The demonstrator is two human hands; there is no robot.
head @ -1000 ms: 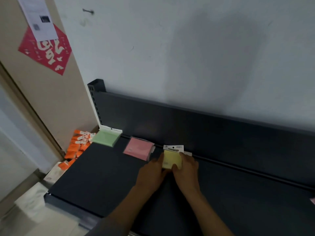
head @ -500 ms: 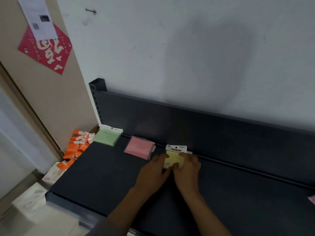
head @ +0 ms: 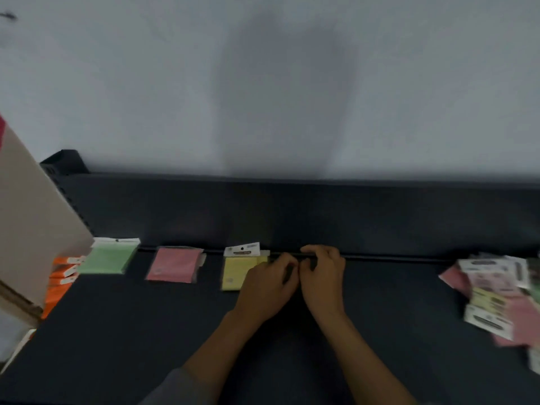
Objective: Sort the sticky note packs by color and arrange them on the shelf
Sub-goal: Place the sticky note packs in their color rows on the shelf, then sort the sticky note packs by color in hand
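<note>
Head view: the shelf [head: 117, 331] was dark, and three packs lay in a row along its back rail.
Green pack [head: 108, 255]: it lay at the left end of the row.
Pink pack [head: 174, 264]: it lay next, a little apart from the green one.
Yellow pack [head: 237, 270]: it lay flat by the rail, third in the row.
Left hand [head: 267, 287]: it lay partly over the right edge of the yellow pack with its fingers curled; I cannot tell if it pinched the pack.
Right hand [head: 323, 276]: it was just right of the yellow pack, off it, fingers curled and holding nothing I could see.
What changed: a moment before, both hands were on the yellow pack; now they had slid to the right, and the view had turned that way too.
Pile [head: 496, 296]: mixed packs lay in a heap at the far right, well apart from the row.
What it meant: the yellow pack looked placed, and many packs in the pile were not yet sorted.
</note>
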